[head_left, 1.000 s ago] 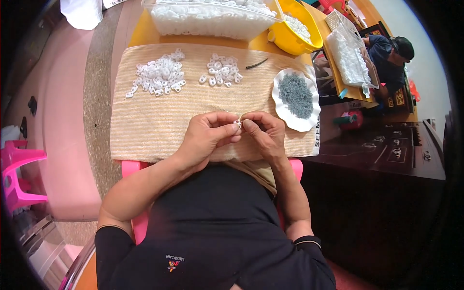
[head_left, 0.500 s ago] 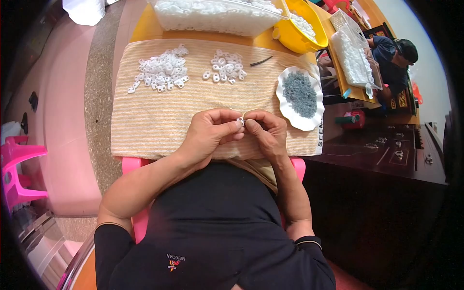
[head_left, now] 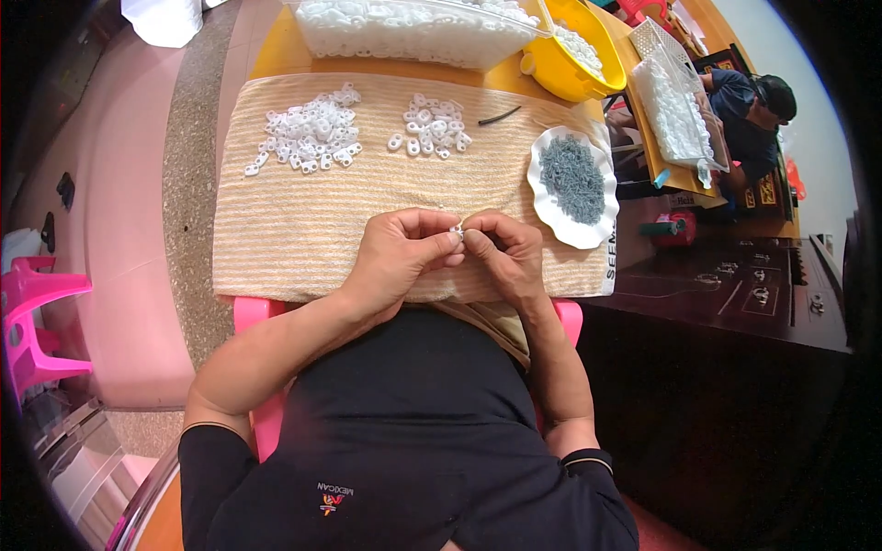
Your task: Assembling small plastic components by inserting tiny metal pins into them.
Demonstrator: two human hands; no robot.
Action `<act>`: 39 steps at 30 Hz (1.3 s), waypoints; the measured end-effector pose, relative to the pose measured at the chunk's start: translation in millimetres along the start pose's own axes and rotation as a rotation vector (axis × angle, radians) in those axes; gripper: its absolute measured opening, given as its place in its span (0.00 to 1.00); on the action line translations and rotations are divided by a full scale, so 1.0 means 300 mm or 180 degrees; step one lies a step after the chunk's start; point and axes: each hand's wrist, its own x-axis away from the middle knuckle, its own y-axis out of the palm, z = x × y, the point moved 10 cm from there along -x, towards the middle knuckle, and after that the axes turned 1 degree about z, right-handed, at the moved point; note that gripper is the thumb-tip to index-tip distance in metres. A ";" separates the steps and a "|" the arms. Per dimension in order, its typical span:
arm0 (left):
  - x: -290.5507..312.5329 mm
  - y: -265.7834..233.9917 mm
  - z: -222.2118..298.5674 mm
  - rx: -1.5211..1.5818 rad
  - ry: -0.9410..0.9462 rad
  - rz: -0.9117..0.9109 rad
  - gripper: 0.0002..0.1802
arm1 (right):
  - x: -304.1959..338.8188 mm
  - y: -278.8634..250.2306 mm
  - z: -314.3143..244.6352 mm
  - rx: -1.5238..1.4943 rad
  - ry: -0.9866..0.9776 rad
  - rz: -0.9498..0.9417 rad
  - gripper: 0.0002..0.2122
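In front of my body, my left hand [head_left: 397, 253] pinches a small white plastic piece [head_left: 456, 230] with holes between thumb and forefinger. My right hand [head_left: 511, 253] meets it there, its thumb and forefinger pressed together at the piece's edge; whatever sits between those tips is too small to make out. Beyond my hands lie a larger pile of white two-holed plastic pieces [head_left: 312, 133] at left and a smaller pile of rounded white pieces [head_left: 434, 126]. To the right, a white wavy-rimmed plate [head_left: 544, 204] holds many tiny grey parts [head_left: 573, 179].
A striped towel [head_left: 294, 243] covers the table. A short black rod [head_left: 500, 116] lies near its far side. Behind stand a clear bin of white pieces [head_left: 413, 37] and a yellow basin [head_left: 588, 81]. A person [head_left: 749, 119] sits at far right beside another clear bin [head_left: 675, 119].
Both hands stay together in nearly the same place. The white piece between the fingertips has turned slightly and shows less. The view has shifted a little.
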 end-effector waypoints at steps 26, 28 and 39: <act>-0.013 0.010 0.008 -0.0115 0.0064 -0.0105 0.11 | -0.001 -0.018 0.062 -0.0483 0.0395 -0.0193 0.06; -0.012 0.011 0.008 -0.0110 0.0059 -0.0121 0.11 | -0.001 -0.016 0.066 -0.0496 0.0424 -0.0208 0.06; -0.018 0.011 0.003 -0.0276 0.0202 -0.0221 0.10 | 0.005 0.013 -0.006 0.0170 0.0270 -0.0260 0.07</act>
